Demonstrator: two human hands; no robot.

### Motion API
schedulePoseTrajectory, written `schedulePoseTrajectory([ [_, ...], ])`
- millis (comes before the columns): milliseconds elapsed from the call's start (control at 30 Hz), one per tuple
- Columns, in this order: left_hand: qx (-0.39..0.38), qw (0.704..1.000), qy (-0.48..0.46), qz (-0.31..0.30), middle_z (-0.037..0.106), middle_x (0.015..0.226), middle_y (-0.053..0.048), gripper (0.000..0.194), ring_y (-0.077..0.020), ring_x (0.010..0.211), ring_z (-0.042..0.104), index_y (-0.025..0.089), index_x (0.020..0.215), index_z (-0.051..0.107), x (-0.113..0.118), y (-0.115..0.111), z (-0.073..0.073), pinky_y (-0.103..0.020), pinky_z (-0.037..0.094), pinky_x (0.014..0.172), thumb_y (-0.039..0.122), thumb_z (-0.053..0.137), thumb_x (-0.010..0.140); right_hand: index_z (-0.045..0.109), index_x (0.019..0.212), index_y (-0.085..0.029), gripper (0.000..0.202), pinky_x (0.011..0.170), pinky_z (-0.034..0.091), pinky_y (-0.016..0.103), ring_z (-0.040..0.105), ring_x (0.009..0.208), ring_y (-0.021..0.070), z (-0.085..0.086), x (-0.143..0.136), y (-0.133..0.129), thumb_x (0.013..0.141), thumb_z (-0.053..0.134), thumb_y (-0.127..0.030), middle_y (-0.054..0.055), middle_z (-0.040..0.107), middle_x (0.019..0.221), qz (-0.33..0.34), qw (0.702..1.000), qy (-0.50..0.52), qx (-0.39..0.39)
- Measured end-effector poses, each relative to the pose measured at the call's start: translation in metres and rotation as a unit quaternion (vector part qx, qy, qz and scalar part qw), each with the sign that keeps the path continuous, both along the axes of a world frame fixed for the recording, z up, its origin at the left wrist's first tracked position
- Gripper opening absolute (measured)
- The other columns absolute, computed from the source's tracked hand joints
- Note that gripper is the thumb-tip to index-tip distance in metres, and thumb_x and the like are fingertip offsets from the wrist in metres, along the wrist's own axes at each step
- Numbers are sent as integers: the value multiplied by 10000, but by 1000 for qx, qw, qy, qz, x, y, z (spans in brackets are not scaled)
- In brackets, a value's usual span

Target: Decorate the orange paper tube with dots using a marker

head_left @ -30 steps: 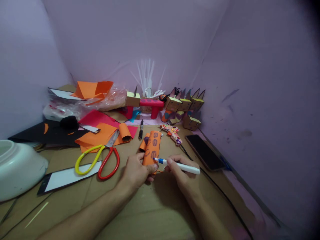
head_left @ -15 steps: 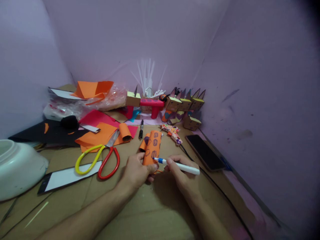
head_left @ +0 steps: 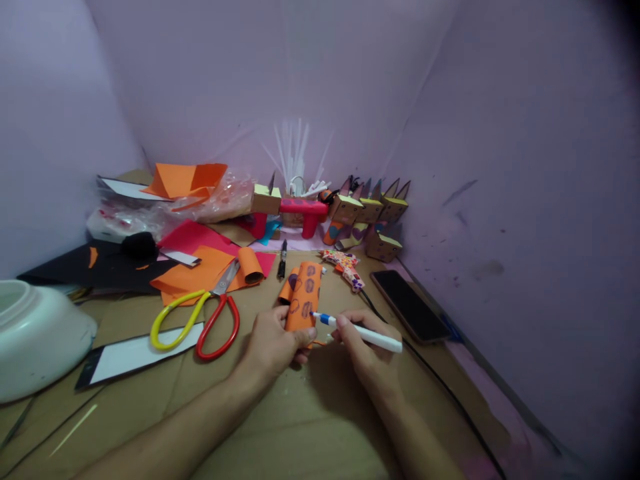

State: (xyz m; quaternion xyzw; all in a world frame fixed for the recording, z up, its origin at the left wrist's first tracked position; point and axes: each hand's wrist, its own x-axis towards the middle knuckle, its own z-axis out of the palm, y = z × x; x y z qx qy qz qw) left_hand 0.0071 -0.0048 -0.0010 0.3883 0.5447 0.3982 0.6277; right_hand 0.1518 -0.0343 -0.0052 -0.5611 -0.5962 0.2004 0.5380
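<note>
Across the flat brown cardboard sheet (head_left: 280,420), the work in hand looks to be colouring a pattern. The left hand (head_left: 270,340) steadies the lower end of a long orange paper-covered tube (head_left: 309,287), its thumb pressed on the near end and its other fingers closed beneath. The tube bears dark purple patches and outlines, and sits just above the cardboard or on it; which, I cannot tell. A shorter orange tube (head_left: 287,291) lies against its left side. In the right hand (head_left: 370,350), the fingers pinch a slim white marker with a blue band (head_left: 375,339), held like a pen. Its small dark tip (head_left: 313,313) is at the right edge of the lowest patch, contact unclear. A further stroke would call for a firm left grip and light, short movements of the marker.
</note>
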Motion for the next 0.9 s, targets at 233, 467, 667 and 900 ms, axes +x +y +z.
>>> schedulePoseTrajectory([
  [233, -4, 1000, 13, 1, 611, 489, 11, 233, -102, 344, 519, 97, 824, 615, 0, -1, 3, -197, 441, 324, 78, 706, 610, 652, 624, -174, 273, 454, 411, 228, 564, 448, 143, -2, 0, 0, 812, 590, -362, 6, 633, 501, 22, 1000, 0, -12],
  [467, -7, 1000, 5, -4, 594, 457, 22, 253, -94, 317, 488, 94, 861, 615, 0, 0, 0, -194, 417, 316, 94, 700, 624, 672, 660, -176, 248, 476, 433, 227, 591, 480, 147, -3, 2, 0, 816, 599, -355, 10, 661, 542, -14, 1000, 21, 3],
  [667, -2, 1000, 2, -13, 591, 452, 22, 233, -95, 322, 488, 101, 852, 610, -1, 0, -1, -194, 412, 325, 110, 695, 636, 667, 635, -178, 271, 428, 410, 219, 572, 439, 143, -3, 2, 1, 812, 598, -371, 4, 644, 504, 4, 1000, 18, -3],
  [900, -3, 1000, 6, -5, 593, 453, 18, 302, -97, 320, 487, 100, 836, 614, 0, 0, -2, -198, 412, 324, 144, 762, 576, 682, 673, -178, 236, 493, 453, 225, 615, 505, 151, -2, 2, 2, 818, 597, -344, 11, 673, 559, -5, 1000, 12, 16],
])
